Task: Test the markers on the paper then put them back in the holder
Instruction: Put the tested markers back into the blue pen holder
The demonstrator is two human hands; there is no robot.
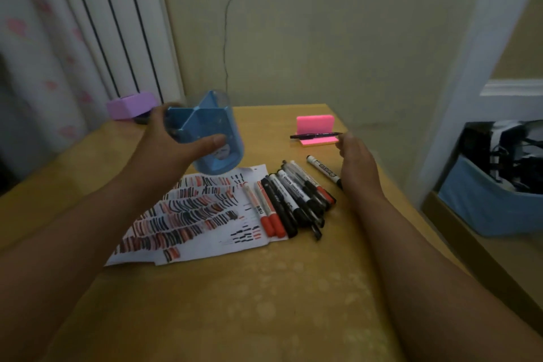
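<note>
My left hand [173, 138] grips a blue plastic holder [208, 138], lifted off the table and tilted so its divided inside faces me; it looks empty. Below it lie sheets of white paper [205, 244] covered in rows of red and black test strokes. Several red-capped and black markers [293, 200] lie in a heap on the paper's right edge. One black-and-white marker [321, 169] lies apart to the right, next to my right hand [358, 164]. That hand hovers over the table with loosely curled fingers and holds nothing.
A pink stand [316, 126] with a black pen [316, 135] across it sits at the back of the yellow-covered table [264, 303]. A purple container [132, 106] stands at the back left by a curtain. A blue bin [484, 200] sits on the floor to the right.
</note>
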